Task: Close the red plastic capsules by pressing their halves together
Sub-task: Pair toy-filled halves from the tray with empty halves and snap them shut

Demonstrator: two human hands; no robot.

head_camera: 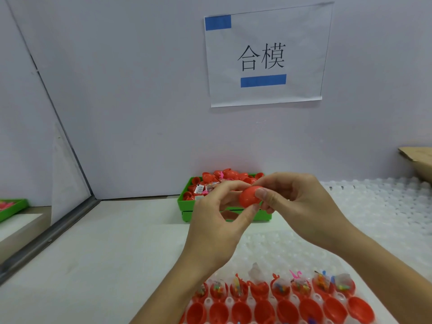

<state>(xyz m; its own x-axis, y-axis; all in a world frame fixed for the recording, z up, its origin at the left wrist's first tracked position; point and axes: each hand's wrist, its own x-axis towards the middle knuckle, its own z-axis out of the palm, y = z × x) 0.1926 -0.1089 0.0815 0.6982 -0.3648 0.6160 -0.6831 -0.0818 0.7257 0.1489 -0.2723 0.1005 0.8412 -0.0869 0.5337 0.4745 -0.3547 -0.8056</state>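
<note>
One smooth round red capsule pinched between left hand and right hand above white table; green tray behind, heaped with red pieces. Eight filled halves, about eight empty halves in dimpled white holder

Centre: left hand and right hand pinch red capsule.
Behind: green tray.
Bottom: open capsules.

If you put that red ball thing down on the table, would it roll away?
Probably yes: the red capsule looks round and smooth, so it could roll. It seems light, since fingertips alone hold it. Its glossy plastic may be slippery.
</note>
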